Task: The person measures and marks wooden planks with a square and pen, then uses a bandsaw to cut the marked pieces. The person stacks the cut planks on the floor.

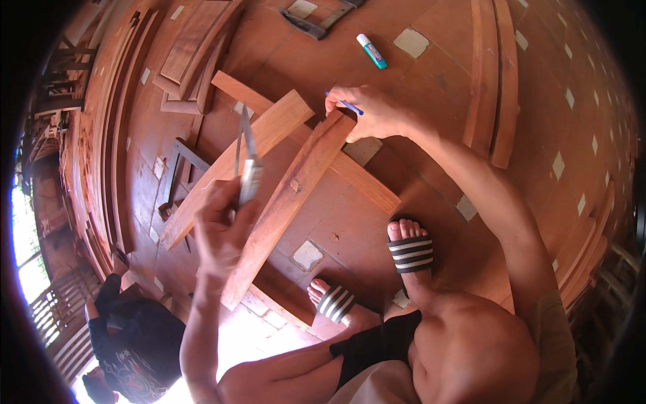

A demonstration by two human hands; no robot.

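Observation:
My left hand (225, 232), slightly blurred, is closed around a metal tool (250, 178) with a pale stock and thin blades. It looks like a small try square, held above the wood. My right hand (377, 114) grips the far end of a reddish-brown wooden board (289, 192), with a blue pen (344, 104) between its fingers. This board slants down toward my left knee. Beside it lies a lighter board (235, 168), nearly parallel. Both rest across a crosswise wooden piece (367, 183); another wooden piece (282, 299) lies under the near end.
A dark metal framing square (180, 165) lies left of the boards, near stacked panels (195, 54). A green tube with a white cap (372, 52) and a dark clamp-like tool (316, 23) lie farther off. Long boards (484, 81) stretch along the right. Another person (138, 343) crouches at lower left.

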